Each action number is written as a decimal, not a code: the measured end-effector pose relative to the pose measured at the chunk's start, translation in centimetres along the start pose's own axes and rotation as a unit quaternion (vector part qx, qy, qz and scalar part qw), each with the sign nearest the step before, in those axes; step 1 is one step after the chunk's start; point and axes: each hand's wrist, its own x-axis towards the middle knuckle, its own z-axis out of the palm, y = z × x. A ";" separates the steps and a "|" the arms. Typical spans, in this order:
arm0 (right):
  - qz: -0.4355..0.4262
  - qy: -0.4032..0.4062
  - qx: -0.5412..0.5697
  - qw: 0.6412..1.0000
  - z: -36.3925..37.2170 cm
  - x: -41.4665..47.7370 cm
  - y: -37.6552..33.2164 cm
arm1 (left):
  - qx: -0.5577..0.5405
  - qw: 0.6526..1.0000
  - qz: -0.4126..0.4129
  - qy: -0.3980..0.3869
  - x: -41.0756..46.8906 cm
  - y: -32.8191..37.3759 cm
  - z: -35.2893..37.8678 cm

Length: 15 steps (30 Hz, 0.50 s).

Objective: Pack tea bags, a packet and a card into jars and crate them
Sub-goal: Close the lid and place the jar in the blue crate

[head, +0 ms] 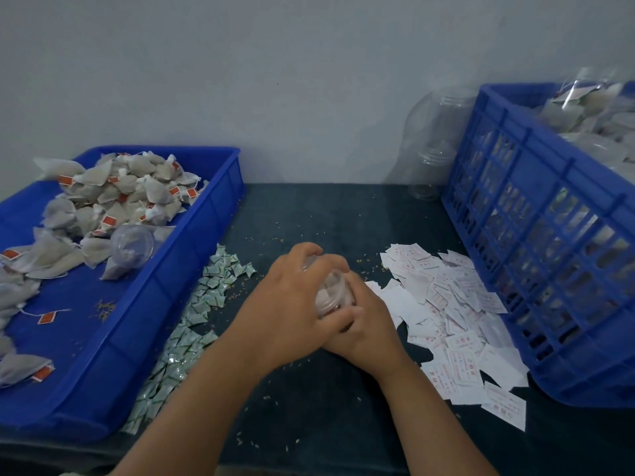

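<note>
Both my hands wrap a small clear jar (pixel 330 293) holding tea bags, at the middle of the dark table. My left hand (pixel 292 304) covers its top and near side; my right hand (pixel 366 326) grips it from the right and below. Tea bags (pixel 130 194) with red tags lie heaped in the blue tray (pixel 178 290) at left. Beside the tray runs a strip of small green-white packets (pixel 202 304). White cards (pixel 457 317) with red print are strewn to the right. The blue slatted crate (pixel 536 214) at right holds filled jars (pixel 598 115).
An empty clear jar (pixel 132 245) lies on its side in the tray. Large clear jars (pixel 433 139) stand against the grey wall behind the crate. Tea crumbs dot the table (pixel 309 207).
</note>
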 end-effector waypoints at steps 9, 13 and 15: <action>0.040 -0.007 0.014 0.999 0.2 0.0 0.3 | 0.072 0.996 -0.014 -0.049 0.8 1.4 0.0; 0.062 -0.083 0.122 0.987 -0.3 0.3 0.8 | -0.009 0.994 0.066 -0.083 1.2 0.3 -1.8; 0.048 -0.115 0.162 0.979 -0.5 0.3 0.9 | -0.063 0.988 0.092 -0.109 1.3 -0.5 -2.3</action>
